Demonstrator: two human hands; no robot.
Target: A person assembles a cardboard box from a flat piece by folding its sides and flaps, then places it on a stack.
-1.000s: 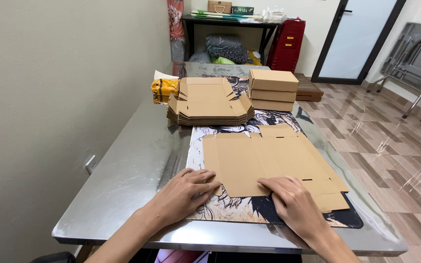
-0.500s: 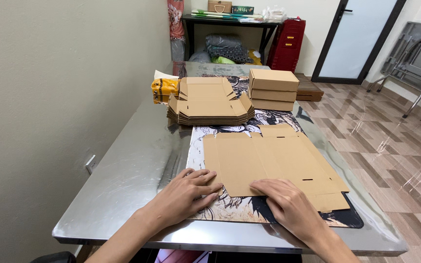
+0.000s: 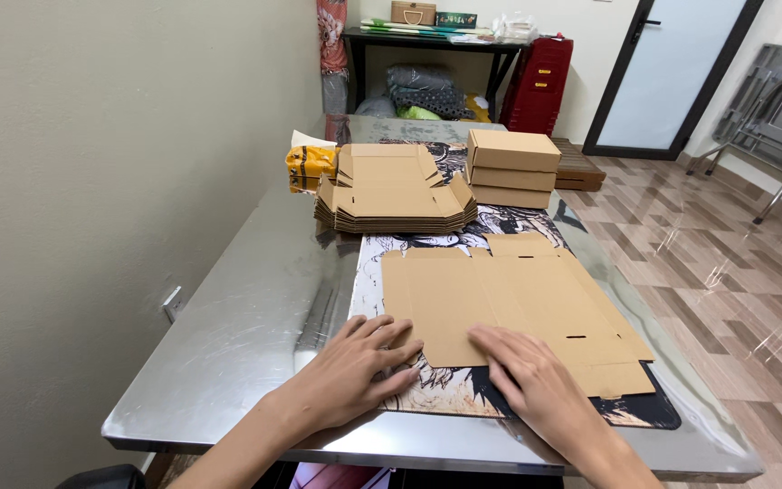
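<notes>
A flat, unfolded cardboard box blank (image 3: 509, 299) lies on a printed black-and-white mat (image 3: 427, 394) on the steel table (image 3: 246, 335). My left hand (image 3: 355, 367) rests palm down on the mat, its fingers spread and touching the blank's near left corner. My right hand (image 3: 531, 385) lies flat on the blank's near edge, fingers apart. Neither hand grips anything.
A stack of flat box blanks (image 3: 395, 190) sits further back, with three folded boxes (image 3: 510, 167) piled to its right and a yellow packet (image 3: 309, 167) to its left. Wall runs along the left. Beyond are a dark side table (image 3: 427, 41), red crates (image 3: 536, 86), folded chairs (image 3: 776, 118).
Both hands have shifted slightly on the near edge of the blank; the blank stays flat in about the same place.
</notes>
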